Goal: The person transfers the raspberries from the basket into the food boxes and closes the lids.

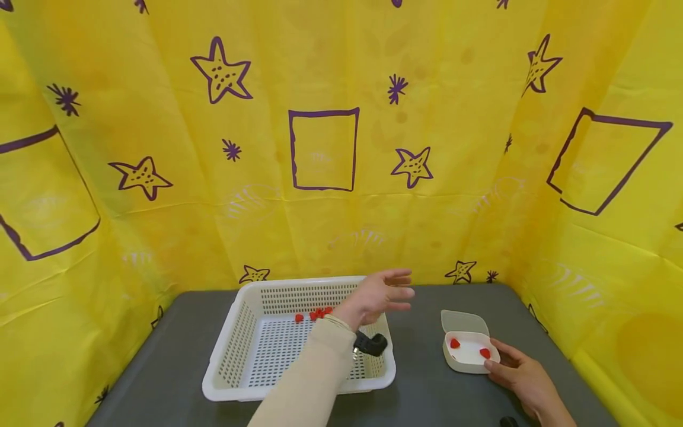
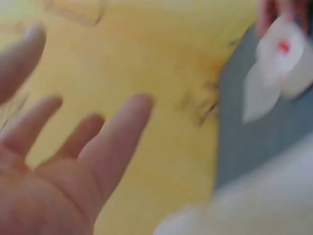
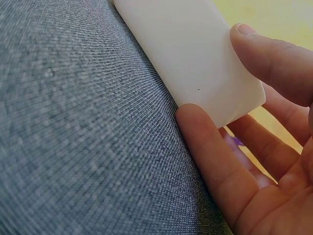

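right hand grips white box by its right end, lid flipped back, two red pieces inside; box on gray table, right of white basket. left hand holds nothing, fingers extended; more red bits in basket.

The sleeved left forearm extends forward, its left hand held in the air — fingers loosely spread, holding nothing. The right hand is lower — thumb and fingers bent, gripping.
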A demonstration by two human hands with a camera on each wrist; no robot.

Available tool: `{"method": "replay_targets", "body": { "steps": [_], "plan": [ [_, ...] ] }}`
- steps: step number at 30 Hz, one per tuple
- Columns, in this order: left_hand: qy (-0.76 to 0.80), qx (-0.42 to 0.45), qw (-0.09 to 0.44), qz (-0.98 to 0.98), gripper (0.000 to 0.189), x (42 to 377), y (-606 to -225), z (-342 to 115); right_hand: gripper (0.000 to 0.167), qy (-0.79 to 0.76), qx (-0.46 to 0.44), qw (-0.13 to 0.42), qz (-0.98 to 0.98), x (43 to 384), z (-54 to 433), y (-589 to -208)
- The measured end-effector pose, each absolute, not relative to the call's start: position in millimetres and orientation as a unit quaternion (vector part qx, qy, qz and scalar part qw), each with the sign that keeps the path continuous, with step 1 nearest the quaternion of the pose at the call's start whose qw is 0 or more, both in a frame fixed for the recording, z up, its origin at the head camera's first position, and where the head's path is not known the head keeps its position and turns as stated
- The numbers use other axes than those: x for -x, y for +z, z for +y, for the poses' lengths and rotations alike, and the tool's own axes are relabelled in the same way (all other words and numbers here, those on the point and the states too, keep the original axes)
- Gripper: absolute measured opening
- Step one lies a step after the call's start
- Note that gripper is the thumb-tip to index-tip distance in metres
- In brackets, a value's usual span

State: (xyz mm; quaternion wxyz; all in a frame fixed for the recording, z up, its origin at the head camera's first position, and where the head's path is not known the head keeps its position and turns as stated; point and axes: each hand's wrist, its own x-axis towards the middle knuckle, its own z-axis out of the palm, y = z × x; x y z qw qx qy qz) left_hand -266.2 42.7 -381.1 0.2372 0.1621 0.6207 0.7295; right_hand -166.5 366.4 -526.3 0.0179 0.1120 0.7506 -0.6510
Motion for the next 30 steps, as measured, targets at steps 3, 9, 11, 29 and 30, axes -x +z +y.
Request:
{"method": "replay_targets", "body": {
  "steps": [3,9,11,29,30],
  "plan": [
    [0.711,-0.193,0.253,0.627,0.058,283.6,-373.0,-6.4,0.077,-0.653,-0.114,0.016,0.749,166.7,367.4,-526.1],
    [0.681,-0.161,0.245,0.671,0.055,311.1,-385.0,-92.6,0.078,-0.649,-0.121,0.014,0.751,165.8,370.9,-524.5],
    [0.674,-0.123,0.231,0.691,0.053,316.0,-396.9,-113.7,0.078,-0.648,-0.125,0.016,0.751,165.8,371.6,-524.2],
    [0.562,0.069,0.183,0.803,0.040,313.2,-465.2,-173.2,0.078,-0.656,-0.120,0.025,0.745,165.9,366.7,-524.0],
    [0.554,0.069,0.184,0.809,0.039,313.0,-467.0,-174.5,0.078,-0.657,-0.119,0.025,0.744,165.9,366.3,-523.6]
  ]
}}
